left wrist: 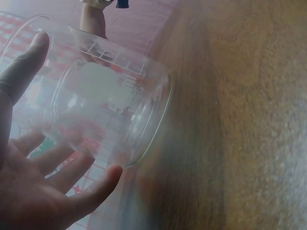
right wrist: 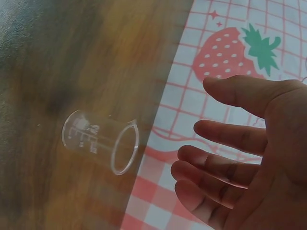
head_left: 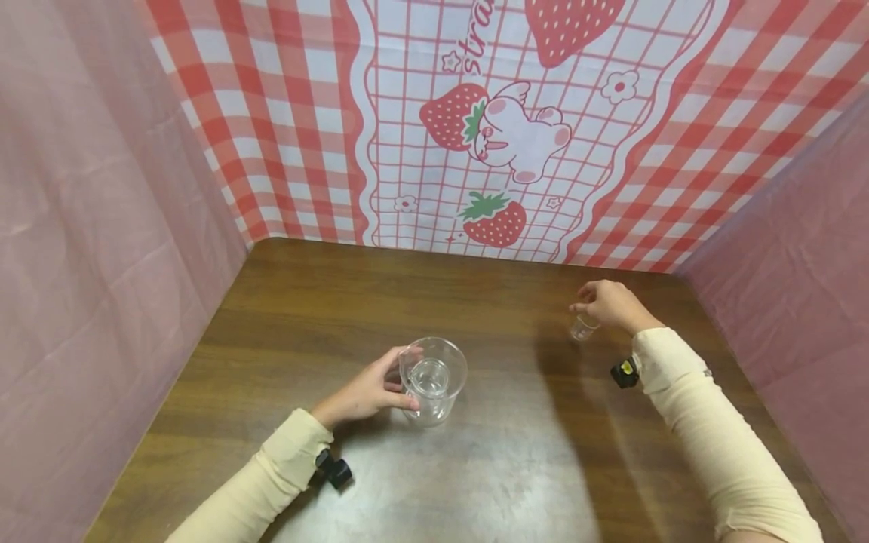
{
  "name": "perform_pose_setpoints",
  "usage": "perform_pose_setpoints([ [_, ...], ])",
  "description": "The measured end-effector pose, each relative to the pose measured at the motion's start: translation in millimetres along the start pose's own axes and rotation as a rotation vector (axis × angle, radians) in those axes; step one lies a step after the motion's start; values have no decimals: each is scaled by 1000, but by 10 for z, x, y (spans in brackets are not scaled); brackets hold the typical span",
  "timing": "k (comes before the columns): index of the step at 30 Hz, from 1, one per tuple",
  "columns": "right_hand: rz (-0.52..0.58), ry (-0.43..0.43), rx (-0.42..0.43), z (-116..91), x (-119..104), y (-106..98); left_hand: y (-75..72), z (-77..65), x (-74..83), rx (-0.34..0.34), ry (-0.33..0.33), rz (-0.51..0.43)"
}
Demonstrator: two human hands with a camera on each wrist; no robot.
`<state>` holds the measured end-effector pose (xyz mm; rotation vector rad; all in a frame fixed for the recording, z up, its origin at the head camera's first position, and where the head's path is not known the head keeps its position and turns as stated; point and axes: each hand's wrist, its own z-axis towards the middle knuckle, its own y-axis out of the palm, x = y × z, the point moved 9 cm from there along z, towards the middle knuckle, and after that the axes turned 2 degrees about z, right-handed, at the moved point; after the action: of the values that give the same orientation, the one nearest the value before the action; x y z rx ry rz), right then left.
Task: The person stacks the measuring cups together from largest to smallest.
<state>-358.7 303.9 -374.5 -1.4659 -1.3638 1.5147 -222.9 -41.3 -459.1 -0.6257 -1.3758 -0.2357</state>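
Observation:
A large clear glass beaker (head_left: pixel 434 413) stands on the table with a smaller glass vessel (head_left: pixel 431 377) nested inside it. My left hand (head_left: pixel 366 388) holds the large beaker from its left side, thumb on the near wall and fingers behind. In the left wrist view, printed markings show on the glass (left wrist: pixel 139 96). Toward the back right, a small beaker (head_left: pixel 582 329) with a pouring lip and graduations stands on the table. My right hand (head_left: pixel 609 303) is just above it; the right wrist view shows the fingers (right wrist: pixel 225 134) apart from the small beaker (right wrist: pixel 91 141), holding nothing.
The brown wooden table (head_left: pixel 326 294) ends at a red-checked strawberry curtain (head_left: pixel 407 151) behind. Pink cloth hangs at the left (head_left: pixel 102 226) and right (head_left: pixel 794 249). A small black device (head_left: pixel 334 469) is at the left wrist, another (head_left: pixel 624 372) at the right.

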Motion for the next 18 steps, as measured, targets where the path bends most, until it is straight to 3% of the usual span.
perform_pose_setpoints([
  [18,-12,12,0,26,194,116,4,-10,-5,-3,3,-9],
])
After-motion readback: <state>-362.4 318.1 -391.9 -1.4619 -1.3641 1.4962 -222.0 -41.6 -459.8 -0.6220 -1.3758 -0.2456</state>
